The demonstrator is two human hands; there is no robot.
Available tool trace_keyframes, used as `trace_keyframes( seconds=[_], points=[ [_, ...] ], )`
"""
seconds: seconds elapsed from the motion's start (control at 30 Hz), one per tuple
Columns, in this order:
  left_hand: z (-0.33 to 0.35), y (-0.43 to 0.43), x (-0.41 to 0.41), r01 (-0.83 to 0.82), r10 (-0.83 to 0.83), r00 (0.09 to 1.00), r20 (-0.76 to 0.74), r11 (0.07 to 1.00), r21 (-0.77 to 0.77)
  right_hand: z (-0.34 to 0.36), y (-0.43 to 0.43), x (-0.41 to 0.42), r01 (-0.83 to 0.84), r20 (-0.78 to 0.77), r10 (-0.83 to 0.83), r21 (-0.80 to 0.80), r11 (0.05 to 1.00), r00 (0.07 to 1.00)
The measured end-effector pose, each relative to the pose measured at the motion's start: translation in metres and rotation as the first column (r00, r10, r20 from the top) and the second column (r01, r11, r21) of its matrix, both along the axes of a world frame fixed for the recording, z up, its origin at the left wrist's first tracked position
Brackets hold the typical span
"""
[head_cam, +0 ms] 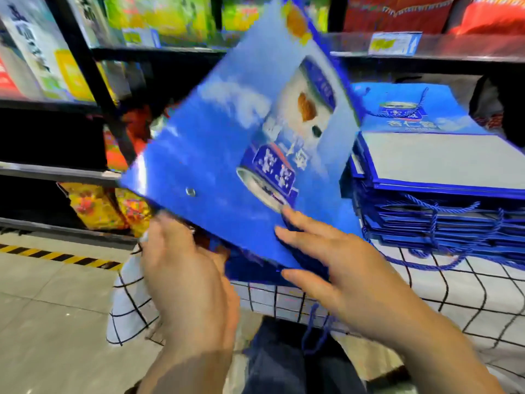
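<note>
Bag (227, 143) (blue, tilted), left hand (184, 268) gripping edge, right hand (335, 268) touching

Your way forward is blocked by the tilted blue bag (227, 143). To your right, the stack of flat bags (437, 194) fills the checked cloth (468, 291); a bare strip remains along its near edge.

The left grip (184, 274) and right grip (335, 268) are bare, forearms uncovered as far as they show; below, the person wears dark blue, creased trousers (272, 365).
</note>
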State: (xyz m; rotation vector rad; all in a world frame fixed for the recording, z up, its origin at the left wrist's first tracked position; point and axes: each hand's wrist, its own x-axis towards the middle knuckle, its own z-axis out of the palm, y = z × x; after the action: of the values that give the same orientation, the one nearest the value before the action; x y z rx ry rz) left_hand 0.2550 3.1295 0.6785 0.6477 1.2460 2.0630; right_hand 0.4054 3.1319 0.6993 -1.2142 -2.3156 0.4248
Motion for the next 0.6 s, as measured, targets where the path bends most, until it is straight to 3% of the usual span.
trace_keyframes(
  seconds=[0.07,0.1,0.17,0.33,0.47,0.6],
  points=[
    [-0.006,-0.004,0.008,0.055,-0.042,0.978,0.207,0.997,-0.059,0.001,0.0,0.013,0.019,0.14,-0.005,-0.096,0.995,0.99],
    [-0.008,-0.008,0.012,0.093,-0.071,0.977,0.201,0.99,-0.102,0.002,0.002,0.017,0.04,0.208,-0.021,-0.089,0.995,0.978],
    [-0.015,-0.013,0.014,0.133,-0.1,0.98,0.174,0.973,-0.189,0.003,0.006,0.021,0.074,0.267,-0.049,-0.082,0.994,0.962],
    [-0.017,-0.018,-0.005,0.29,-0.293,0.955,0.035,0.908,-0.303,-0.003,0.014,0.024,0.199,0.164,-0.178,-0.126,0.972,0.97],
    [-0.015,-0.026,-0.008,0.29,-0.341,0.937,-0.08,0.883,-0.371,0.0,0.008,0.039,0.389,0.316,-0.357,-0.041,0.92,0.879],
    [-0.021,-0.033,0.0,0.29,-0.384,0.914,-0.129,0.843,-0.454,0.009,0.0,0.055,0.375,0.332,-0.309,-0.157,0.914,0.891]
  ],
)
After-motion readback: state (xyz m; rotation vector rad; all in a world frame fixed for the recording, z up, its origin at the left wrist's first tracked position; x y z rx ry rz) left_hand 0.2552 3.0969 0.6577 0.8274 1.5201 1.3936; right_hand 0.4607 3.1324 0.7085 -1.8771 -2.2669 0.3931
